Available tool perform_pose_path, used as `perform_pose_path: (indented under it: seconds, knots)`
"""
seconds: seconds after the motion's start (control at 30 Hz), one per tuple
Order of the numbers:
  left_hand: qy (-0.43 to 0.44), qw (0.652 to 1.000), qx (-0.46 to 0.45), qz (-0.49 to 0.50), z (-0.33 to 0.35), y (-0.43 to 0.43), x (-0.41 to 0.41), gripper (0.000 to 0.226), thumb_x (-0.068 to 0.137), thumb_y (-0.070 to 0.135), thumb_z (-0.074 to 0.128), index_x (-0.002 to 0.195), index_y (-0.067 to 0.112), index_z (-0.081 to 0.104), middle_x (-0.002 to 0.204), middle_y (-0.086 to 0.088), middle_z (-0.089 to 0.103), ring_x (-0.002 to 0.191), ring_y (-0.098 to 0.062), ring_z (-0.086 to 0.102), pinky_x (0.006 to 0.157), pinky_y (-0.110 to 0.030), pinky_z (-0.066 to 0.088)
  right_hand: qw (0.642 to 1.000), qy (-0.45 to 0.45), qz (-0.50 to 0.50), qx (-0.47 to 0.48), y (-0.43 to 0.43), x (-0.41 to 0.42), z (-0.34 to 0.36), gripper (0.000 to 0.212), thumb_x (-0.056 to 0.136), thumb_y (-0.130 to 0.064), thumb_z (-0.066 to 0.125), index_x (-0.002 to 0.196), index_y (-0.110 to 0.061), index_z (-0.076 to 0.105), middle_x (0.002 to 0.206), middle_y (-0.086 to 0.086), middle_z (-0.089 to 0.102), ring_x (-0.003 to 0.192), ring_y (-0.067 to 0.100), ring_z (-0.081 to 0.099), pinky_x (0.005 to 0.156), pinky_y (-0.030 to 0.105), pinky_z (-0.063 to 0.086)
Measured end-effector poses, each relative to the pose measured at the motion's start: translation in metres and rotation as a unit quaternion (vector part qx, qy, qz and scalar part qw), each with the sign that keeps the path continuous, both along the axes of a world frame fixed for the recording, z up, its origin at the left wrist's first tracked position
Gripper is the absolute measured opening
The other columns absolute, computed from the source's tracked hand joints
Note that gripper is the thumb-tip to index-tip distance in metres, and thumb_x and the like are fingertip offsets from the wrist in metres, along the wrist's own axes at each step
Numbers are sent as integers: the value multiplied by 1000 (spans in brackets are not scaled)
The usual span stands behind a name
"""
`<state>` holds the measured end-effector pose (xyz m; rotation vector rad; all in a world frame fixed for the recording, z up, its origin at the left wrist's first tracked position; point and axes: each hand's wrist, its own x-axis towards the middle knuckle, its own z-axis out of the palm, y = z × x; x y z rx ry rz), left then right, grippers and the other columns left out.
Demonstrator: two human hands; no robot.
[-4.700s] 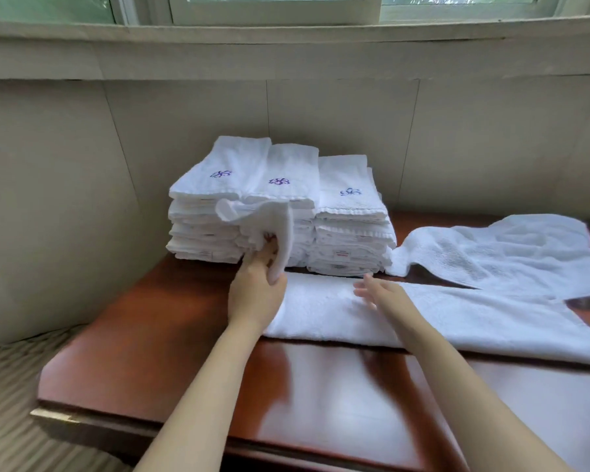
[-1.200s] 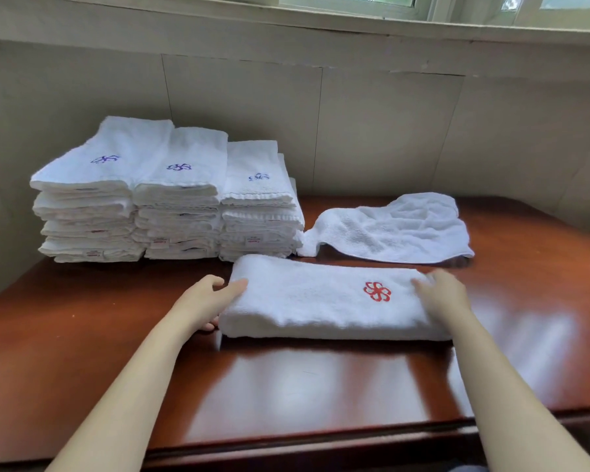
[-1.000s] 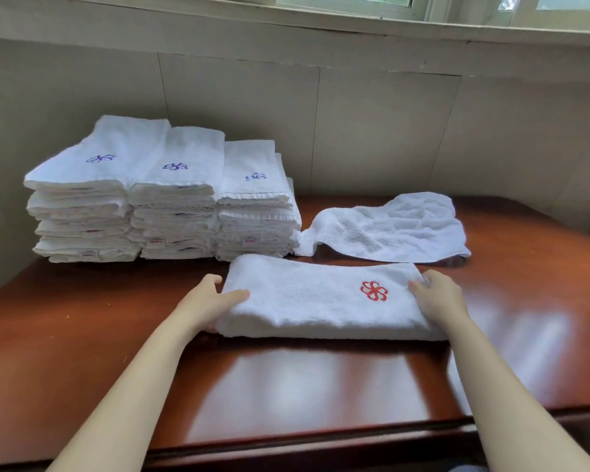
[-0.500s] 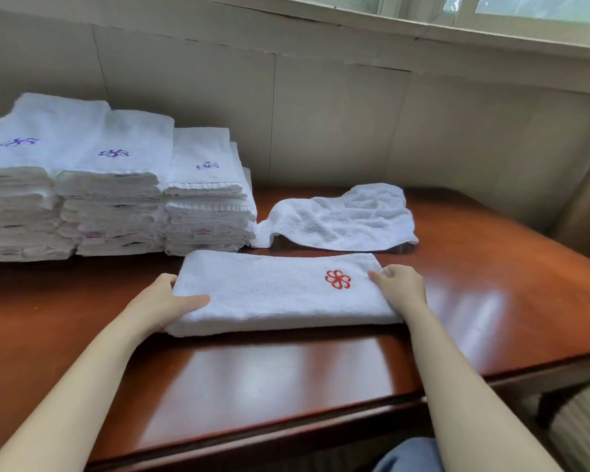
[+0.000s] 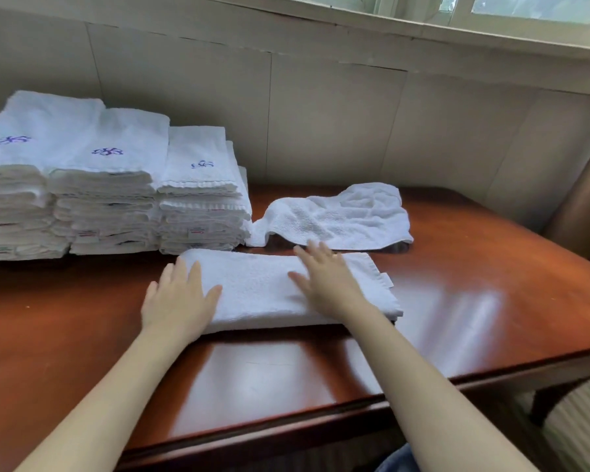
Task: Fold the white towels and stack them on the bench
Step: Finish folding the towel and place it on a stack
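A: Report the surface and room.

B: One polished reddish-brown wooden bench [image 5: 457, 301] stands against a pale panelled wall [image 5: 321, 114]. A window sill [image 5: 423, 32] runs above the panels. A striped cushion [image 5: 579, 427] shows at lower right, beside a dark leg of the bench. A curved brown form at the right edge cannot be identified.

A: Any containers?

B: No. All the towels lie straight on the bench.

A: Count the towel items, largest first.

B: Three stacks of folded white towels [image 5: 106, 199] stand side by side, touching, at the back left. Each top towel carries a purple embroidered mark. The layers per stack are too compressed to count exactly. One unfolded towel [image 5: 348, 216] lies crumpled to the right of the stacks, its left corner touching the rightmost stack. One folded towel [image 5: 259, 287] lies in front of the stacks, near the middle of the bench, with a small tab at its right end.

A: State of the hands?

B: Two hands, apart. The left hand [image 5: 178, 301] lies flat, fingers straight, on the folded towel's left end. The right hand [image 5: 324, 277] lies flat, fingers spread, on its middle. Neither grips.
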<state>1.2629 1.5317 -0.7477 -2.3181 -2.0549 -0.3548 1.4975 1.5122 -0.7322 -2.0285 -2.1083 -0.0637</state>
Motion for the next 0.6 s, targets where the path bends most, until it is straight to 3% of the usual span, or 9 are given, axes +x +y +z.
perform_pose_path:
  seconds: [0.07,0.2,0.37,0.47,0.6]
  knots:
    - [25,998,-33,-46,-3,5,0,61,100,47,25,152,17,13,159,-4,9,146,-18,9,114,-41,19,996,-13,39,-80,2,-10,-15,59,100,-49,27,151,-23,16,160,3,4,147,22,3,116,45,5]
    - [18,993,-82,-81,-5,12,-10,61,101,46,21,153,18,4,161,-1,-1,147,-15,2,115,-42,18,994,30,15,-103,6,1,-21,59,99,-52,25,151,-26,16,160,-1,6,147,20,5,116,44,2]
    - [8,990,-111,-85,-5,16,-11,64,100,49,22,153,17,1,161,-1,-4,147,-15,-1,117,-45,17,987,56,-82,-128,7,32,-20,65,98,-55,20,152,-22,8,161,-4,0,147,19,-1,116,48,-1]
    - [-6,988,-125,-87,-6,18,-11,66,100,50,23,153,18,0,161,-3,-6,148,-17,-3,118,-44,12,979,71,-154,-114,6,48,-20,65,97,-55,22,151,-20,14,160,-5,2,147,19,1,114,54,1]
    - [-137,979,-148,-38,-1,19,-12,78,95,51,42,153,16,2,160,-10,-1,146,-31,6,117,-40,14,974,81,-188,-101,6,54,-21,60,96,-55,23,146,-22,25,159,-3,9,146,22,4,113,56,9]
